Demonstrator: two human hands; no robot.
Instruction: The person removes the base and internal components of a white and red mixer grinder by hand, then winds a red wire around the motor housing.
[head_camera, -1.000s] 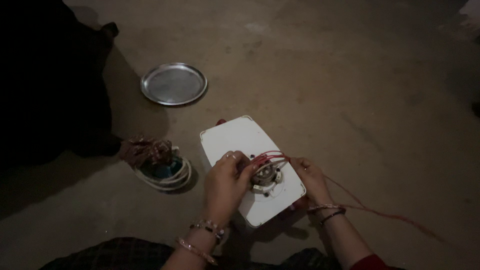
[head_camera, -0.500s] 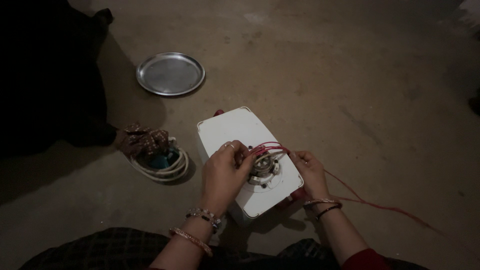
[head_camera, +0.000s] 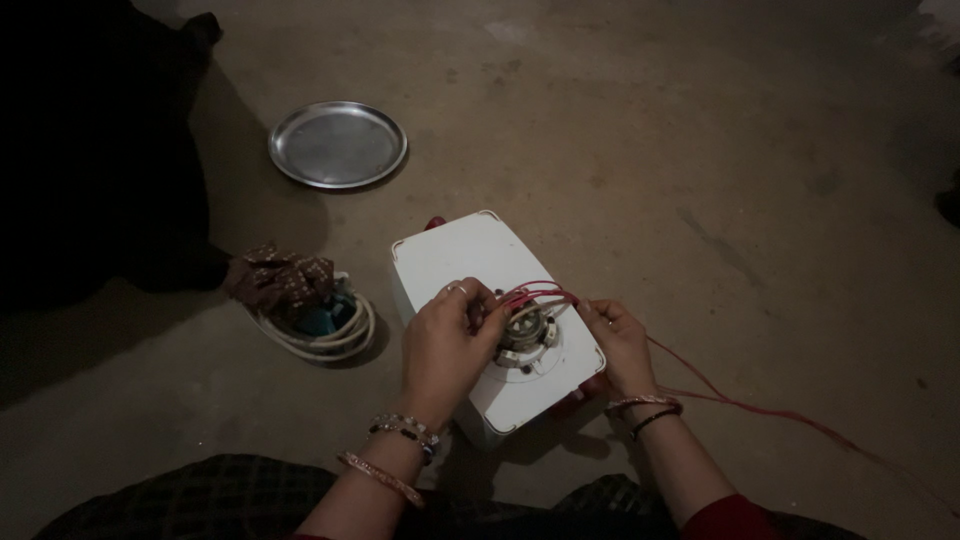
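A: Since a second ago the white appliance base (head_camera: 470, 262) is sitting higher in the view, and the left hand (head_camera: 447, 343) has slid onto the round metal fitting (head_camera: 527, 330).

B: What are the fingers doing?

A: The left hand is curling over the fitting, pinching the red wires (head_camera: 540, 291) at its top. The right hand (head_camera: 618, 338) is gripping the base's right edge, fingertips touching the wires.

B: And the base?

A: It is lying flat on the concrete floor (head_camera: 700, 150), just before the knees. A steel plate (head_camera: 338, 144) is lying well apart; a coiled white cord (head_camera: 330, 338) under patterned cloth (head_camera: 280, 276) is lying beside it.
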